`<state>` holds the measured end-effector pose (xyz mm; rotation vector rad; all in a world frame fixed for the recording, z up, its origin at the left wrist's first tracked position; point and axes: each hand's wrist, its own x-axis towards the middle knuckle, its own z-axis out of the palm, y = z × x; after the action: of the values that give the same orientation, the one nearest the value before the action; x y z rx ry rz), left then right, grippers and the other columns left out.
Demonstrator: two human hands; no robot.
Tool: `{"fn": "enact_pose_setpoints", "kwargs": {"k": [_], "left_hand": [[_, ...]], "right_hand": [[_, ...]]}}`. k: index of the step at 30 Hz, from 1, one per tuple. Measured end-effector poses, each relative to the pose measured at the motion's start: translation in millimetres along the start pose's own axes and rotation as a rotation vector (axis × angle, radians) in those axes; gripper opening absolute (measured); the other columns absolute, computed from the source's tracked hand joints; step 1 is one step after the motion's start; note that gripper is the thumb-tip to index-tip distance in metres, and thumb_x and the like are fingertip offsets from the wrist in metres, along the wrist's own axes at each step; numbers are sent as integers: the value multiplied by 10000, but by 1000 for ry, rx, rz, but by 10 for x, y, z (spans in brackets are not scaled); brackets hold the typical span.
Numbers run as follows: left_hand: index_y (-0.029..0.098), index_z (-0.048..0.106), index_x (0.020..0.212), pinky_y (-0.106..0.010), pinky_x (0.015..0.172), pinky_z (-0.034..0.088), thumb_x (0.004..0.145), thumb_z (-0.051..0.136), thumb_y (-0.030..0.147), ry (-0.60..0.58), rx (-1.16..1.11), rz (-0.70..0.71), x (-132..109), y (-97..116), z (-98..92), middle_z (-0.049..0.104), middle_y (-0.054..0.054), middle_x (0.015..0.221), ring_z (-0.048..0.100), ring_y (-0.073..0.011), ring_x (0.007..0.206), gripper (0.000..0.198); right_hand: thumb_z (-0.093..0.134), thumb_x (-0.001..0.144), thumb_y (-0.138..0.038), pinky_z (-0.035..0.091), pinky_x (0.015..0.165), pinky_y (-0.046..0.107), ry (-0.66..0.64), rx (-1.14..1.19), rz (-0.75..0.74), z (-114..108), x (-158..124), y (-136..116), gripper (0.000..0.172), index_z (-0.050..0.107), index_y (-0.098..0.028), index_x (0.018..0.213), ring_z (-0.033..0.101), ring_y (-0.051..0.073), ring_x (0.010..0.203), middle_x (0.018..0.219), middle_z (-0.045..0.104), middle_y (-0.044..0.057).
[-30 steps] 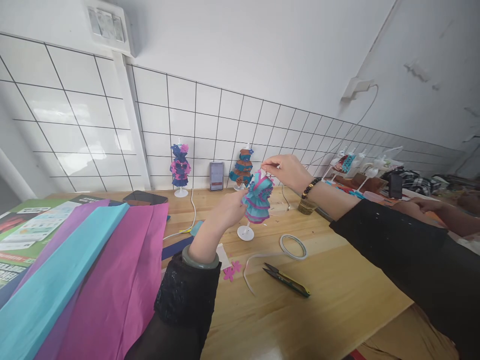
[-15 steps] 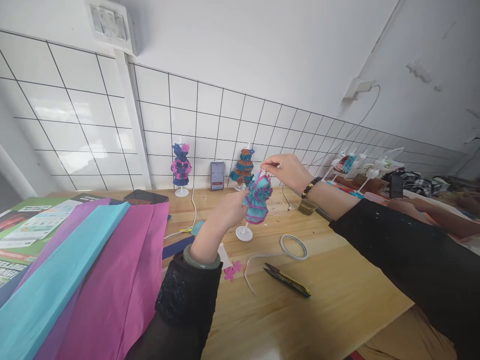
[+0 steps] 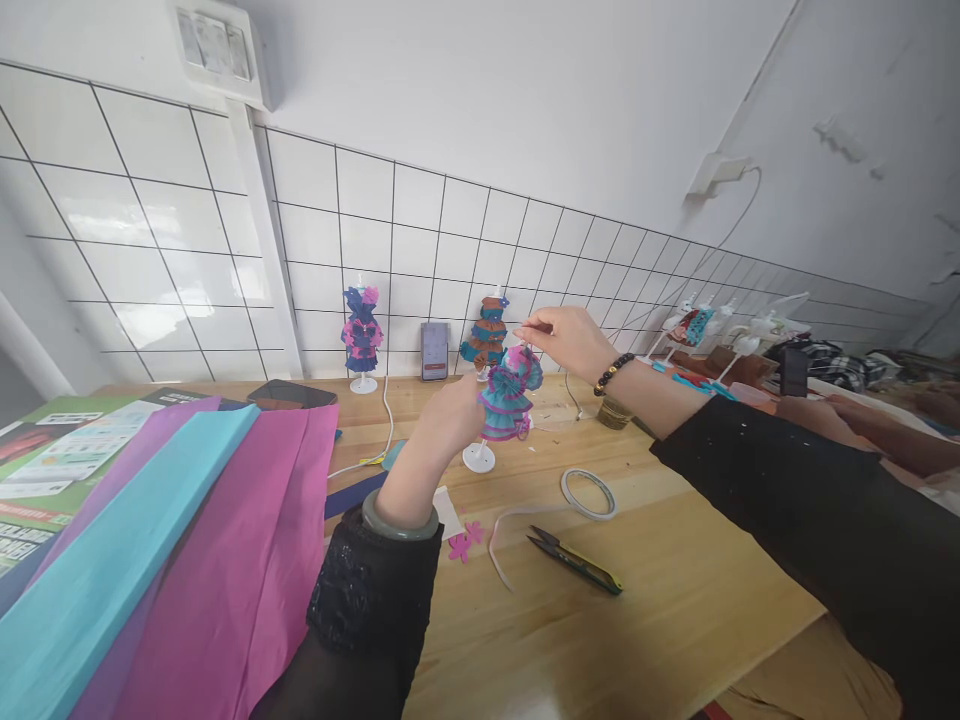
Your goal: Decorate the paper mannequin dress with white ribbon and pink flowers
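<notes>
A mini dress form (image 3: 504,412) in a ruffled teal dress with pink edging tilts a little on its white stand base (image 3: 478,458). A fan-shaped rosette shows on the front of its bodice. My right hand (image 3: 568,335) pinches the very top of the form between thumb and fingers. From the left, my left hand (image 3: 451,412) grips the form's side; its fingertips are partly hidden by the ruffles. Below lie thread snips (image 3: 574,560), a roll of double-sided tape (image 3: 589,494) with a loose strip, and pink paper flowers (image 3: 465,541).
Against the tiled wall stand a navy-and-pink dressed form (image 3: 363,335), a phone (image 3: 434,351) and a brown-and-teal dressed form (image 3: 489,325). Crepe paper sheets (image 3: 217,540) cover the table's left side. A glass (image 3: 613,412) and more white forms (image 3: 694,325) are at right.
The teal mini dress form has turned, bringing its rosette round to the left front. It has shifted slightly left, its base too. Both hands stay at it.
</notes>
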<state>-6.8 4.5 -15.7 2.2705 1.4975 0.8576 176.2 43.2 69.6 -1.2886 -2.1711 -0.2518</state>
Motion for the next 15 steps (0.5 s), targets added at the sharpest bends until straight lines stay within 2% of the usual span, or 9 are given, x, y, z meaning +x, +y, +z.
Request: {"fn": "enact_pose_setpoints", "kwargs": {"k": [5,9,15], "left_hand": [[158,414,1205,-295,655,406,783,365,136,17,50,-13,1,19,-3,648,-103,907,594,-226,834,426],[157,396,1237,-285,654,404,774,366,128,76,49,5,-1,28,-5,646,-105,930,592,-221,861,465],[172,451,1177,-284,651,399,779,384,159,91,37,17,0,13,5,643,-94,957,590,-215,854,403]], "right_hand": [[522,798,-432,347,539,255,-2,26,24,6,3,3,293,648,-182,712,526,131,591,653,633,10],[519,801,-433,340,534,257,5,21,20,6,8,3,299,647,-181,703,521,130,587,643,629,10],[511,803,-454,305,507,265,1,-12,22,1,14,-2,338,639,-175,661,491,121,534,595,606,5]]}}
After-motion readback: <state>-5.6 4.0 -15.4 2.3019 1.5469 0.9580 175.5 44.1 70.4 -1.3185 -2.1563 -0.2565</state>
